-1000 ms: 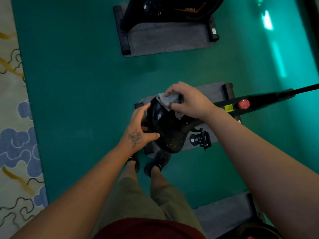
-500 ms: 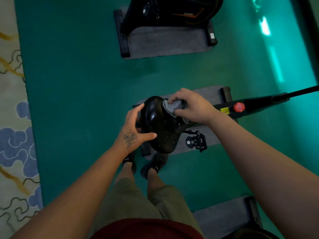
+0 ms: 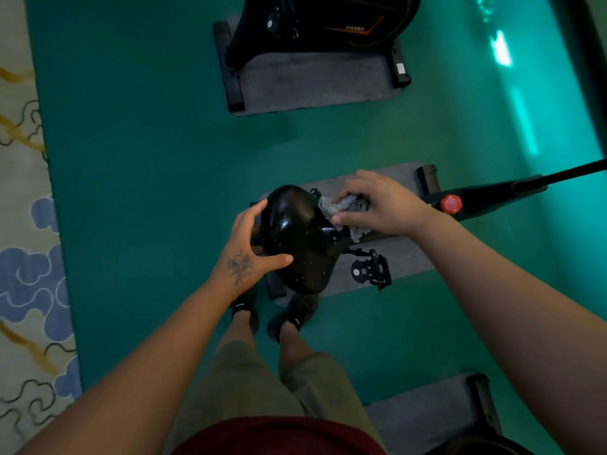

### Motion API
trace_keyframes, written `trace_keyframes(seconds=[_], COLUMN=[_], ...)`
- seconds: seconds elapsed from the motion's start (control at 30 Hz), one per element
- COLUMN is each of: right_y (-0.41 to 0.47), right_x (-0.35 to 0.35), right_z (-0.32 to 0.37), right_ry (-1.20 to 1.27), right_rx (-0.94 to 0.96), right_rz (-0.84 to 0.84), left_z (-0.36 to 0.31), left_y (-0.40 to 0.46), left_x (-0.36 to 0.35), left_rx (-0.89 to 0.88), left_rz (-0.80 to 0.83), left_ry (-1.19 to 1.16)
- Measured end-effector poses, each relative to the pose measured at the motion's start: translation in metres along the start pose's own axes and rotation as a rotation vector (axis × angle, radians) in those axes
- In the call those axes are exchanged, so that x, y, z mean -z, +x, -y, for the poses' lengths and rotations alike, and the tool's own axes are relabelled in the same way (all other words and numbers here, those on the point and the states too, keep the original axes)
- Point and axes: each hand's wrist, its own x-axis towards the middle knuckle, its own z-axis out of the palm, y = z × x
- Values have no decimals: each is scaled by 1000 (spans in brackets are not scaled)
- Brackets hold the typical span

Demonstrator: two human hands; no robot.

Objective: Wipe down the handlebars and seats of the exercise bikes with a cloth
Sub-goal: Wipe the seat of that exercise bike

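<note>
A glossy black bike seat [image 3: 300, 238] sits just below me, speckled with droplets. My left hand [image 3: 251, 254] grips its left edge, thumb lying across the top. My right hand [image 3: 381, 205] pinches a crumpled grey cloth [image 3: 338, 206] against the seat's right side near the narrow nose. The bike's black frame bar [image 3: 502, 193] with a red knob [image 3: 451, 203] runs off to the right. The handlebars are out of view.
A second black exercise bike [image 3: 328, 24] stands on a grey mat [image 3: 315, 80] ahead. A pedal [image 3: 372, 269] sticks out below the seat on the right. Another grey mat [image 3: 427, 415] lies at bottom right. Green floor surrounds the bikes; a patterned carpet [image 3: 23, 257] borders the left.
My right hand has slid the cloth from the seat's top back edge rightward and down onto its right side. My left hand keeps its hold on the left edge.
</note>
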Motion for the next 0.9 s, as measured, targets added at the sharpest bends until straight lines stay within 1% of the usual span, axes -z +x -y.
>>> trace_keyframes(seconds=[0.1, 0.2, 0.33, 0.43, 0.6, 0.73, 0.83, 0.9], right_y=[7, 15, 14, 4, -10, 1, 13, 16], right_x=[-15, -24, -18, -8, 10, -1, -10, -8], right_z=[14, 26, 20, 4, -18, -12, 0, 1], right_ry=[50, 66, 86, 69, 82, 61, 63, 78], right_rx=[35, 67, 72, 40, -41, -14, 18, 2], right_rz=[-69, -102, -56, -27, -70, -63, -23, 6], left_z=[-2, -4, -5, -6, -6, -3, -2, -2], left_y=[-1, -1, -1, -2, -1, 0, 0, 1], left_x=[-1, -1, -1, -1, -4, -5, -6, -5], left_rx=[-1, 1, 14, 12, 4, 11, 22, 24], left_rz=[-6, -11, -6, -8, -24, -34, -41, -42], left_ry=[-7, 0, -5, 9, 5, 18, 29, 42])
